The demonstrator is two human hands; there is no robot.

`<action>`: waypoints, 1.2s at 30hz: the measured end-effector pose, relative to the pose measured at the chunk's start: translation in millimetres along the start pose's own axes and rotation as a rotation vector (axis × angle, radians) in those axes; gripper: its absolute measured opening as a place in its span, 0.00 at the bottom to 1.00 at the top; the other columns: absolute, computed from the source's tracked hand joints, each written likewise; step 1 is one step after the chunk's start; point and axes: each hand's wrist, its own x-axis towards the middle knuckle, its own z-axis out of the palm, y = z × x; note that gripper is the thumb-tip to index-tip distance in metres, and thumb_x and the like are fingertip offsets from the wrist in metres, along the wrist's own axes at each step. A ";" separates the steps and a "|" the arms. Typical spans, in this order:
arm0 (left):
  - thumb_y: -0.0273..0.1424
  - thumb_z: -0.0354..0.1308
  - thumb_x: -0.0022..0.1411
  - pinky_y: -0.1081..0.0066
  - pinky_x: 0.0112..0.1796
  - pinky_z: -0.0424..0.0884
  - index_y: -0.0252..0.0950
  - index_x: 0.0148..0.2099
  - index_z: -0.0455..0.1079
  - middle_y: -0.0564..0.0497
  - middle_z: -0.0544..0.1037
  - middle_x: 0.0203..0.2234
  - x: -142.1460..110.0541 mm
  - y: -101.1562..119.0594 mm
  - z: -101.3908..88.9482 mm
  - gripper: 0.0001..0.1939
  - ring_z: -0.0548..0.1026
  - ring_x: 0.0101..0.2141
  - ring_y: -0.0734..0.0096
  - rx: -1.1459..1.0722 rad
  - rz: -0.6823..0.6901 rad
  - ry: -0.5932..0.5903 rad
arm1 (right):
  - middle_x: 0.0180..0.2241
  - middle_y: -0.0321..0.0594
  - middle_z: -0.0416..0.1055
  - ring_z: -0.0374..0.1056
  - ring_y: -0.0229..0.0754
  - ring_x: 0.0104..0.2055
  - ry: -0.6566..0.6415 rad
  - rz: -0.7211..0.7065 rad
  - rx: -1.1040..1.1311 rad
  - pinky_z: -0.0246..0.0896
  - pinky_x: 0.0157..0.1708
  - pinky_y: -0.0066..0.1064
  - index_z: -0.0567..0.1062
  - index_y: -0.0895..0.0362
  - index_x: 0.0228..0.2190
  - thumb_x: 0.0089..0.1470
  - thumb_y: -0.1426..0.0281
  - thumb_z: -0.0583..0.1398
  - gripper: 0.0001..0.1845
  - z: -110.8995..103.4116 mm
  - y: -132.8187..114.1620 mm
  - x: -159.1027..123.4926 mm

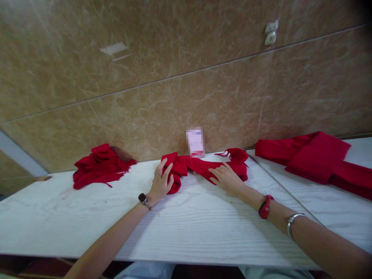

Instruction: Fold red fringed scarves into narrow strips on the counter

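While left hand [160, 183] and right hand [228, 179] touch red cloth [201, 166], each grip apart, white tabletop [186, 224] stretches to its near edge [186, 261].

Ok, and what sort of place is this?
Likely a plain indoor work space, though whether home or workshop I can't tell: red cloths lie on a white wood-grain tabletop, set against a brown marble-look wall.

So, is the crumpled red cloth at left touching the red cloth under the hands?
Apart: the head view shows white tabletop between the crumpled cloth and the handled cloth.
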 end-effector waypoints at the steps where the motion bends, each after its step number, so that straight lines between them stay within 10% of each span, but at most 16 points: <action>1: 0.24 0.50 0.60 0.50 0.55 0.55 0.42 0.63 0.44 0.42 0.45 0.62 3.1 2.9 1.7 0.32 0.48 0.61 0.54 0.003 0.060 -0.054 | 0.33 0.47 0.75 0.69 0.46 0.38 0.001 0.002 0.013 0.52 0.52 0.43 0.74 0.62 0.41 0.57 0.68 0.53 0.15 -2.3 0.4 1.1; 6: 0.28 0.50 0.61 0.54 0.55 0.57 0.38 0.62 0.50 0.41 0.55 0.59 6.2 2.8 6.6 0.27 0.54 0.59 0.59 -0.032 0.148 -0.396 | 0.33 0.46 0.75 0.69 0.45 0.37 0.034 -0.071 0.081 0.55 0.49 0.40 0.74 0.60 0.41 0.57 0.67 0.53 0.15 -11.7 2.0 0.0; 11: 0.28 0.49 0.62 0.57 0.54 0.60 0.35 0.61 0.52 0.41 0.61 0.57 1.2 -0.1 3.1 0.25 0.59 0.57 0.61 0.012 0.044 -0.473 | 0.38 0.46 0.73 0.67 0.48 0.42 -0.028 -0.200 0.108 0.46 0.53 0.47 0.74 0.58 0.42 0.51 0.63 0.59 0.17 -12.6 5.3 -4.7; 20: 0.14 0.45 0.55 0.48 0.56 0.52 0.40 0.60 0.55 0.43 0.39 0.64 -0.4 4.4 -2.0 0.32 0.43 0.62 0.49 0.138 0.015 -0.321 | 0.27 0.42 0.74 0.68 0.42 0.33 -0.035 -0.177 0.102 0.46 0.52 0.42 0.76 0.59 0.26 0.53 0.76 0.53 0.11 -10.2 12.3 -0.8; 28: 0.15 0.44 0.57 0.50 0.56 0.55 0.39 0.61 0.53 0.42 0.48 0.61 -0.6 -0.2 1.2 0.30 0.46 0.61 0.55 0.120 0.125 -0.316 | 0.29 0.42 0.75 0.68 0.41 0.32 0.151 0.011 0.402 0.55 0.43 0.35 0.74 0.58 0.27 0.52 0.76 0.52 0.11 -15.6 19.6 4.5; 36: 0.17 0.45 0.57 0.52 0.56 0.56 0.38 0.61 0.54 0.42 0.54 0.59 0.9 -2.8 0.8 0.29 0.52 0.60 0.57 0.060 0.137 -0.308 | 0.33 0.46 0.75 0.68 0.47 0.38 -0.046 -0.040 0.182 0.52 0.43 0.37 0.75 0.61 0.33 0.51 0.63 0.58 0.13 -23.1 9.9 -0.3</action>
